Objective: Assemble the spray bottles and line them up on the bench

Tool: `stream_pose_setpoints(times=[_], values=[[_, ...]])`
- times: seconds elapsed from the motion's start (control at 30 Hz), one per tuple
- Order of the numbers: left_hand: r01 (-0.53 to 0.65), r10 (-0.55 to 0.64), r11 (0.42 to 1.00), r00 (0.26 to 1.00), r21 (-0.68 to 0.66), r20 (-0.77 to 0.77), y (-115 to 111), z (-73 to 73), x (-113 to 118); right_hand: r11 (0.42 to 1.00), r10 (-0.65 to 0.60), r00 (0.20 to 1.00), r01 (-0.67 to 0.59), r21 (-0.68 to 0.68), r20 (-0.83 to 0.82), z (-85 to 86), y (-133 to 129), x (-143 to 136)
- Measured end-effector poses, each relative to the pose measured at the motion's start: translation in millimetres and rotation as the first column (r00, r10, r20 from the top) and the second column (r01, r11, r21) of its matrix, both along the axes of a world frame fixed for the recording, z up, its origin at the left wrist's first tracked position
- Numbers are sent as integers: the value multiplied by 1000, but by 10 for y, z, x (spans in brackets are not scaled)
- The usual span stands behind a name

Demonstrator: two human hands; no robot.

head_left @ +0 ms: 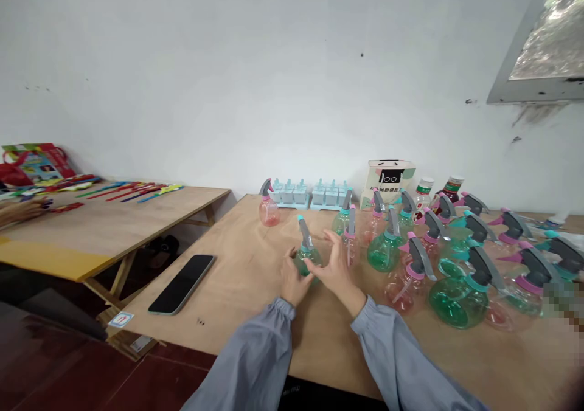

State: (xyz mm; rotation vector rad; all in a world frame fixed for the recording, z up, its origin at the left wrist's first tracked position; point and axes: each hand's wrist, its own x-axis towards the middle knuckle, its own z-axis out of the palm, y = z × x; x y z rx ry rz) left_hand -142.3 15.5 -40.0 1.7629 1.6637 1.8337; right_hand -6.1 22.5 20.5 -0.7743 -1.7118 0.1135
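A green spray bottle with a grey trigger head and teal nozzle [308,254] stands upright on the wooden table [237,265]. My left hand [293,278] is curled round its left side, fingers against the bottle. On the other side my right hand [335,268] is spread, with its thumb at the bottle's body and its fingers raised apart. Just behind that hand stands a pink spray bottle [350,244]. Many more green and pink spray bottles crowd the right side, among them a large green one [460,298].
A black phone [181,284] lies at the left. Light blue popsicle moulds [292,193], a pink spray bottle [269,209] and a paper bag [387,183] stand along the wall. Another table [137,228] at the left holds coloured strips; a person's hand [20,211] is there.
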Motion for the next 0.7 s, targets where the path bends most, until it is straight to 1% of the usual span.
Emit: stream_pose_setpoints(times=[0.07, 0.13, 0.2, 0.23, 0.3, 0.33, 0.37, 0.43, 0.47, 0.5, 0.53, 0.57, 0.6, 0.63, 0.67, 0.7], values=[[16, -17, 1000, 998, -13, -56, -113, -45, 88, 979, 96, 994, -102, -174, -44, 72, 54, -72], [40, -43, 999, 992, -26, -121, -230, -84, 119, 936, 213, 975, -221, -274, -59, 135, 89, -76], [82, -85, 996, 975, -26, -204, -315, -90, 70, 887, 336, 940, -336, -316, -57, 188, 72, -36], [104, -105, 994, 963, -17, -248, -330, -69, 10, 865, 385, 922, -380, -327, -53, 214, 46, -10], [121, -109, 992, 941, 19, -319, -275, 48, -183, 846, 432, 901, -421, -327, -42, 266, -14, 38], [101, -83, 994, 938, 36, -337, -197, 148, -309, 852, 431, 902, -419, -313, -32, 291, -39, 57], [49, -28, 997, 942, 57, -335, -86, 274, -449, 865, 420, 907, -406, -295, -16, 314, -55, 71], [-93, 106, 994, 948, 57, -301, 217, 580, -742, 894, 379, 925, -361, -266, 16, 344, -62, 89], [-183, 181, 983, 942, 17, -283, 395, 743, -882, 903, 359, 933, -340, -262, 26, 349, -55, 92], [-265, 241, 963, 929, -51, -281, 577, 899, -1009, 907, 349, 937, -329, -264, 28, 348, -45, 93], [-308, 255, 942, 917, -137, -307, 756, 1040, -1121, 905, 348, 937, -331, -267, 17, 342, -35, 90], [-325, 241, 921, 908, -214, -343, 923, 1161, -1216, 899, 358, 934, -346, -267, -5, 331, -26, 85], [-340, 227, 900, 900, -274, -372, 1073, 1257, -1293, 889, 375, 926, -370, -268, -37, 318, -20, 77], [-346, 204, 878, 895, -330, -396, 1203, 1326, -1353, 875, 394, 916, -400, -274, -77, 305, -18, 68], [-341, 184, 869, 895, -358, -406, 1310, 1370, -1397, 857, 414, 902, -431, -285, -120, 295, -18, 58], [-326, 162, 873, 896, -363, -414, 1396, 1390, -1428, 837, 428, 890, -457, -300, -159, 289, -19, 49]])
